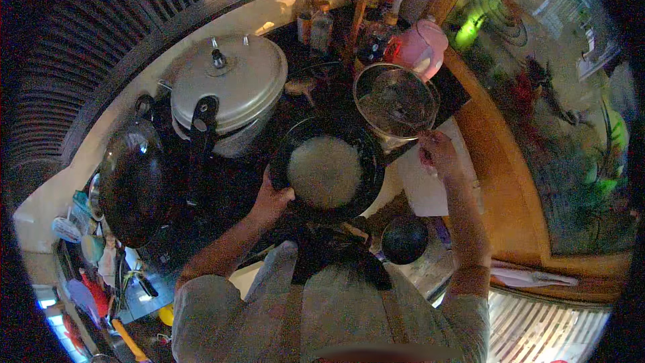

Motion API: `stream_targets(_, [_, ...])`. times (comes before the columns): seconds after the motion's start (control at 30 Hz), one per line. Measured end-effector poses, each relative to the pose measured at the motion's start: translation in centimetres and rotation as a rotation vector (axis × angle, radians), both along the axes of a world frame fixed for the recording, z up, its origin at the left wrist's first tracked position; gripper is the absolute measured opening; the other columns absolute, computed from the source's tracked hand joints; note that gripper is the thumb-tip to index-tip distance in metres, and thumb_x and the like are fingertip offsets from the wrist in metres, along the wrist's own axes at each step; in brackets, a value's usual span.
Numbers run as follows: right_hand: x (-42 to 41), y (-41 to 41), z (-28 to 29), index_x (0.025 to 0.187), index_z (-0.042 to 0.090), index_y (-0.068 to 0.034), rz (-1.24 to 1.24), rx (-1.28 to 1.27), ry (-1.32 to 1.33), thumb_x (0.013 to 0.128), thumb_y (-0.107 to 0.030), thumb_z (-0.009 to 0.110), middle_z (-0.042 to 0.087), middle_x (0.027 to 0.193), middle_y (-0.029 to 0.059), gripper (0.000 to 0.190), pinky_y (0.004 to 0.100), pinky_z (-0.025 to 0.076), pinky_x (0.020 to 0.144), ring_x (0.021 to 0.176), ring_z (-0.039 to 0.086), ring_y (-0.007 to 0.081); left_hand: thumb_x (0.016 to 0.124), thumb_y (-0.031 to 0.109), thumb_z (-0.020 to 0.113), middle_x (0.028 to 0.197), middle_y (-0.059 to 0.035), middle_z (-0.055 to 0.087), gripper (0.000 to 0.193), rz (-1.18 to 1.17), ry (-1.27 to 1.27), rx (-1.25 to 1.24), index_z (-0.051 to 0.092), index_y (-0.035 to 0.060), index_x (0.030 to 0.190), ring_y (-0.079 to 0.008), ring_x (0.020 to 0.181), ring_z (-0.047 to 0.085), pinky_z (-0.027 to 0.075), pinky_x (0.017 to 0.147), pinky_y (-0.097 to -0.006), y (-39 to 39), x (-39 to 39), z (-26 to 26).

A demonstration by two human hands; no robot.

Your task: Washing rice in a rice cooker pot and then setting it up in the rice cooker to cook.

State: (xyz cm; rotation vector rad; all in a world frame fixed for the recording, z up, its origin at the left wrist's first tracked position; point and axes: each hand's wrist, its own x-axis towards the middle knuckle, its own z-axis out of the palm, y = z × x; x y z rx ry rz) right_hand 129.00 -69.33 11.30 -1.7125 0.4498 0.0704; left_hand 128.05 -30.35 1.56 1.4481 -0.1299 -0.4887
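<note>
A dark round pan (375, 176) is in front of my body, with a pale, flat round layer (325, 171) at its bottom. My left hand (276, 199) grips the pan's left rim, the thumb over the edge. My right hand (439, 154) is at the lower right edge of a round see-through vessel or lid with a shiny rim (395, 101). Its fingers are curled, and the dim picture does not settle whether they hold that rim or something small. Under my right hand lies a white sheet or cloth (428, 186).
A large metal pressure cooker (232, 85) stands at the back left, beside a dark wok or pan (133, 186) tilted upright. Bottles (321, 27) and a wooden rack (360, 5) are behind. A pink container (426, 48) is at the right. Below sits a small dark round pan (404, 239).
</note>
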Motion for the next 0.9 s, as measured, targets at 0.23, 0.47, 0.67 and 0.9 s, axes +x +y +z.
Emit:
stream_targets(0.23, [2.2, -0.6, -3.0, 0.093, 0.054, -0.002, 0.082, -0.039, 0.081, 0.086, -0.019, 0.057, 0.055, 0.056, 0.0043, 0.019, 0.0217, 0.04, 0.042, 0.048, 0.052, 0.0083, 0.07, 0.017, 0.067, 0.131, -0.0105, 0.034, 0.091, 0.062, -0.149, -0.128, 0.006, 0.0074, 0.137, -0.0244, 0.121, 0.034, 0.025, 0.103, -0.0384, -0.1, -0.3, -0.2])
stream_targets(0.47, [-1.3, 2.0, -3.8, 0.108, 0.049, 0.0, 0.126, -0.436, -0.298, 0.082, -0.013, 0.059, 0.059, 0.083, 0.0064, 0.031, 0.0252, 0.046, 0.061, 0.073, 0.056, 0.0121, 0.067, 0.024, 0.074, 0.13, -0.0105, 0.036, 0.097, 0.055, -0.072, -0.207, 0.008, 0.0069, 0.137, -0.0246, 0.12, 0.035, 0.027, 0.102, -0.0379, 0.1, -1.1, 1.4])
stream_targets(0.67, [-4.0, 9.2, 1.8, 0.123, 0.042, -0.002, 0.308, 0.005, 0.009, 0.078, -0.011, 0.058, 0.057, 0.097, 0.003, 0.048, 0.0248, 0.047, 0.062, 0.076, 0.053, 0.0102, 0.07, 0.015, 0.069, 0.122, -0.0119, 0.042, 0.087, 0.03, -0.002, -0.113, 0.011, 0.0012, 0.133, -0.0235, 0.105, 0.047, 0.042, 0.087, -0.038, 0.7, -1.0, 2.6])
stream_targets(0.9, [-7.6, 7.2, -4.3, 0.121, 0.046, -0.008, 0.145, 0.105, 0.039, 0.077, -0.01, 0.057, 0.059, 0.091, 0.0018, 0.046, 0.0248, 0.045, 0.047, 0.064, 0.055, 0.0106, 0.074, 0.021, 0.063, 0.104, -0.0212, 0.051, 0.066, -0.062, -0.088, 0.744, 0.026, -0.0046, 0.123, -0.0301, 0.084, 0.057, 0.046, 0.074, -0.0366, -0.3, -0.3, 10.6])
